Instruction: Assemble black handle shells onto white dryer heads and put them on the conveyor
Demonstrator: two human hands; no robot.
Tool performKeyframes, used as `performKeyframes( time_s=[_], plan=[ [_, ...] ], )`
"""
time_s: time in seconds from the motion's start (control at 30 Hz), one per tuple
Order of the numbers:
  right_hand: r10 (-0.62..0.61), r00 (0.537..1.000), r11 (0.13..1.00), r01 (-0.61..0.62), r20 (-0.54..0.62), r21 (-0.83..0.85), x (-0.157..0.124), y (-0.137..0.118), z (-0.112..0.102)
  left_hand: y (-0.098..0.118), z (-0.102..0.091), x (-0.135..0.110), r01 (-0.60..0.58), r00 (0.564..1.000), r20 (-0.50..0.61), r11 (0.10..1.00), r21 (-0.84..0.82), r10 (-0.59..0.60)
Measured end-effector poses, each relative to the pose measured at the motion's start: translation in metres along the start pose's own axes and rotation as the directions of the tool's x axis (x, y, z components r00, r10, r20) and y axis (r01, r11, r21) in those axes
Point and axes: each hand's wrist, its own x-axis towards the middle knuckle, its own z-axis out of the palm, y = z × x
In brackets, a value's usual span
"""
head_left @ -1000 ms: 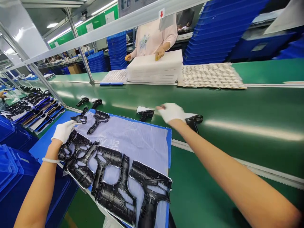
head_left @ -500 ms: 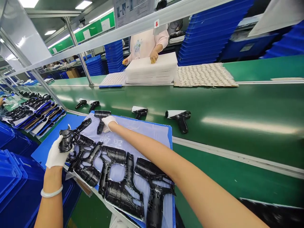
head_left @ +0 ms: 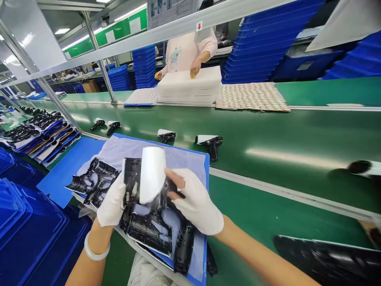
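Note:
My left hand [head_left: 111,206], in a white glove, grips a black hair dryer housing half [head_left: 131,176] with its ribbed inside facing me. My right hand [head_left: 195,202], gloved with bare fingertips, is closed on a second housing half [head_left: 153,174] whose white outer side faces me. Its lower part is blurred and partly behind the fingers. The two halves are side by side, and I cannot tell whether they touch. Below them, several black housing halves [head_left: 150,230] lie on a blue sheet [head_left: 206,167] covered with thin pale film [head_left: 119,147].
White-and-black housings [head_left: 210,143] lie along the green conveyor belt [head_left: 268,127]. Blue bins [head_left: 29,230] stand at the left, near loaded stacked sheets [head_left: 59,143]. Across the belt a person [head_left: 186,53] stands behind a white stack [head_left: 189,87]. A metal rail [head_left: 125,45] crosses overhead.
My right hand has come back from the sheet's far edge with a housing half, white side now showing. My left hand has moved right with its half. Housings on the belt have shifted left.

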Motion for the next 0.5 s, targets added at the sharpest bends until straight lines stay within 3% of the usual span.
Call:
performKeyframes(
  time_s=[0.07,0.2,0.5],
  plan=[
    [-0.104,0.995,0.989,0.102,-0.011,-0.104,-0.009,-0.007,-0.003,-0.001,0.013,-0.003,-0.021,0.995,0.098,1.0,0.017,0.019],
    [-0.107,0.994,0.986,0.109,0.019,-0.13,-0.015,-0.011,-0.008,0.004,0.033,-0.006,-0.028,0.984,0.178,0.999,0.019,0.024],
    [-0.103,0.994,0.976,0.107,0.03,-0.188,-0.023,-0.02,-0.012,0.004,0.047,-0.013,0.028,0.973,0.228,1.0,-0.011,-0.025]
  ],
)
